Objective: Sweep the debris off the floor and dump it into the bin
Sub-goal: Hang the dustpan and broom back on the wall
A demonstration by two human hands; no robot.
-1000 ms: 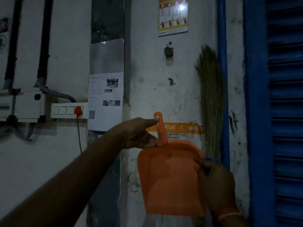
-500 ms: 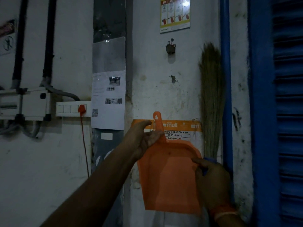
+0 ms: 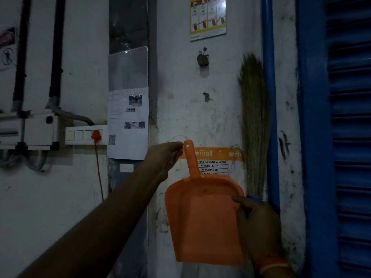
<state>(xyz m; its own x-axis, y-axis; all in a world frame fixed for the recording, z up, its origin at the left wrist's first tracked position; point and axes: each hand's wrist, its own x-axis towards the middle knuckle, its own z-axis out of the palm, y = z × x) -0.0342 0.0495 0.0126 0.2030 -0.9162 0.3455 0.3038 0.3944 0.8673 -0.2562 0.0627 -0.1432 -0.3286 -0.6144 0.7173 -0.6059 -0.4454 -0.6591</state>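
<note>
Clearly the orange dustpan against the wall looks light and stiff; the right hand grips its rim, the left hand pinches something unclear beside the handle, the better hold.

The dustpan is plain orange. The broom has dull green-brown bristles and a blue handle end. The wall is white with dark stains. The pipe and the shutter are strong blue. The label strip is orange with white letters. The poster is yellow, red and white. The cord is red.
</note>
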